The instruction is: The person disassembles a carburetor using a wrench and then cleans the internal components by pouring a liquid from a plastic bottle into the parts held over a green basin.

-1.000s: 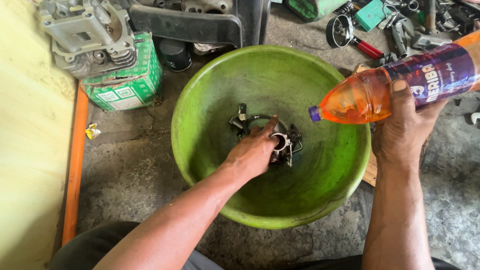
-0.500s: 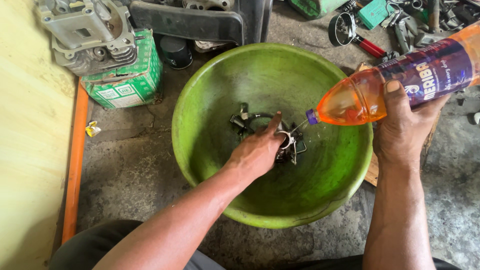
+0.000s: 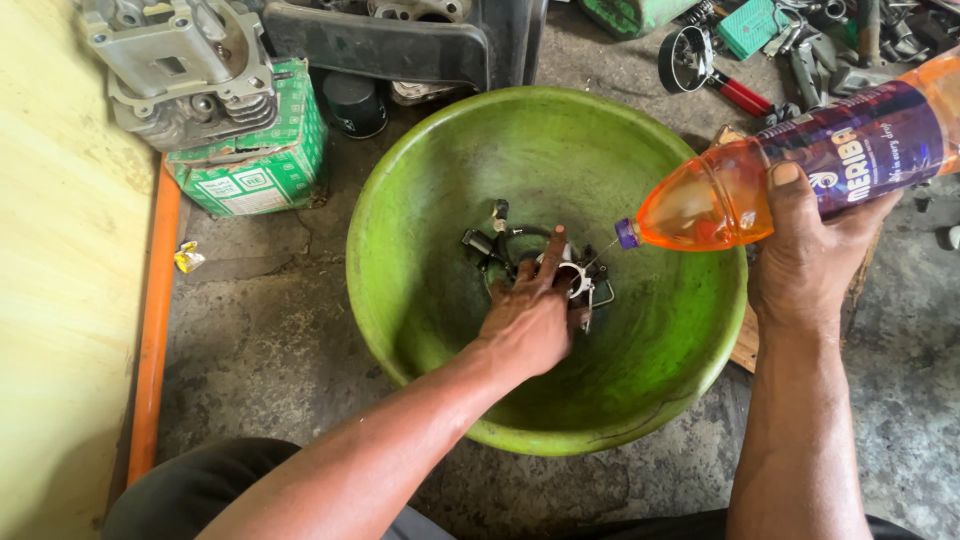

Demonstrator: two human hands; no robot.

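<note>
Since half a second ago little has shifted: the right hand [image 3: 815, 265] stays wrapped around the tilted orange plastic bottle [image 3: 800, 170] (cap pointing down), while the left hand [image 3: 530, 320] keeps its fingers on small metal parts [image 3: 580, 280] in the round green plastic basin [image 3: 420, 300], just below the cap.

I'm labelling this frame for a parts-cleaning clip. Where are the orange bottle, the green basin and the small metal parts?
orange bottle [image 3: 720, 200]: head view, on its clear orange shoulder.
green basin [image 3: 440, 180]: head view, on its bare inner wall.
small metal parts [image 3: 482, 243]: head view, on a dark piece left of the fingers.
</note>
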